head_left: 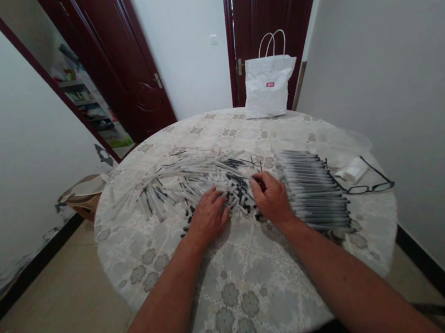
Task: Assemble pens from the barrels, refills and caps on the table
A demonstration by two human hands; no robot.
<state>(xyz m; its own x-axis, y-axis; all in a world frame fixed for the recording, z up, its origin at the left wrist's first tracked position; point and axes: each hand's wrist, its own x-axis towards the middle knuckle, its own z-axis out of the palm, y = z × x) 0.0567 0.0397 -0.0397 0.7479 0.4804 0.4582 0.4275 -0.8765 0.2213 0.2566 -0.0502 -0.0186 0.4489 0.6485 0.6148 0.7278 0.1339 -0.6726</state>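
Observation:
A loose heap of white pen barrels and black pen parts [191,180] is spread over the middle of a round table [251,291] with a flowered cloth. My left hand [209,215] lies palm down at the heap's near edge, fingers bent onto the pieces. My right hand [270,197] is beside it, fingers curled and pinched on a small black part I cannot make out clearly. To the right of that hand lies a neat row of assembled pens [315,191], side by side.
A pair of black glasses [366,184] and a white folded item [352,171] lie at the table's right edge. A white paper bag [267,85] stands at the far side before dark red doors. A box [84,197] sits on the floor at left.

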